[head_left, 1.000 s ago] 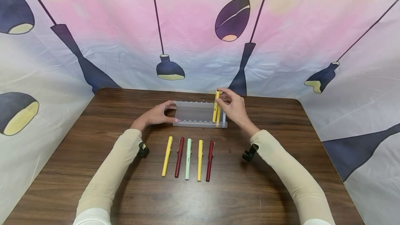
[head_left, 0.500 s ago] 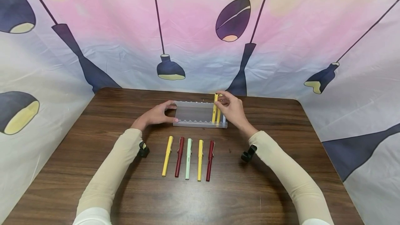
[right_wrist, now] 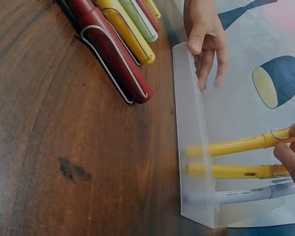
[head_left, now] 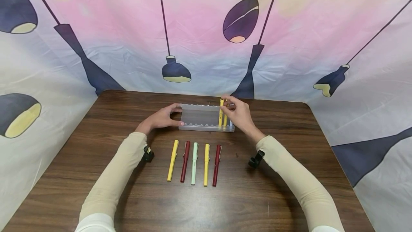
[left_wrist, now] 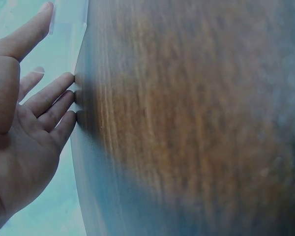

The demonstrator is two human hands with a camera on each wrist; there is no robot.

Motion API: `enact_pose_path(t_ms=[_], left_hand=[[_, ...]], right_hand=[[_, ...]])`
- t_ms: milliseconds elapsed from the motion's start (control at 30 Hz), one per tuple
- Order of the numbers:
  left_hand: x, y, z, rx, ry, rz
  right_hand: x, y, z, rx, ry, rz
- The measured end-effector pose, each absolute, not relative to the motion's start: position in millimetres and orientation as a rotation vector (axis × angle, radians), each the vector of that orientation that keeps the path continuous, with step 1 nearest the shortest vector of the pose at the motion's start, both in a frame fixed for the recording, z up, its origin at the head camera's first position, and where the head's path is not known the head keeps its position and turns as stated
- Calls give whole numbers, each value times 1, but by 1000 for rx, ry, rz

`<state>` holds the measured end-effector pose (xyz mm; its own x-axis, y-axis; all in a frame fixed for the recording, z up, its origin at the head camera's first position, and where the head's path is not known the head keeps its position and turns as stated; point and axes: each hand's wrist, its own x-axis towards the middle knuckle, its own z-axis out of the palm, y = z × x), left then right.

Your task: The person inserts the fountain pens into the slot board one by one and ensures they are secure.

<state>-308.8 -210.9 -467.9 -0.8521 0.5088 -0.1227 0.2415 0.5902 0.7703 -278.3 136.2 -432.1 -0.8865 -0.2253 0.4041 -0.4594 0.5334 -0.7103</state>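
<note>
A clear plastic pen rack (head_left: 201,128) with scalloped edges stands near the back of the table. My left hand (head_left: 161,118) holds its left end, thumb at the front corner and fingers toward the rear. Near the rack's right end, my right hand (head_left: 239,113) pinches the upper part of a yellow pen (head_left: 220,116). That pen stands upright, its lower end behind the front rail in the right wrist view. Beside it are a second yellow pen (right_wrist: 231,171) and a pale grey pen (right_wrist: 243,195), both in the rack and partly hidden by my right fingers.
In front of the rack lies a row of capped pens: yellow (head_left: 172,161), dark red (head_left: 185,162), light green (head_left: 194,164), another yellow pen (head_left: 206,165) and another dark red pen (head_left: 216,165). Behind the wooden table (head_left: 273,189) hangs a cloth printed with lamps (head_left: 128,17).
My right hand has lowered the yellow pen, which now sits deeper in the rack and slightly farther left. The left hand and the row of pens have stayed put.
</note>
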Motion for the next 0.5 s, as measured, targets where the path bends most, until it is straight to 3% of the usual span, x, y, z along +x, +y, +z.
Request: enact_pose_path(t_ms=[500], left_hand=[[-308, -212, -465, 625, 2494, 1127]], right_hand=[[-289, 136, -423, 581, -2561, 1027]])
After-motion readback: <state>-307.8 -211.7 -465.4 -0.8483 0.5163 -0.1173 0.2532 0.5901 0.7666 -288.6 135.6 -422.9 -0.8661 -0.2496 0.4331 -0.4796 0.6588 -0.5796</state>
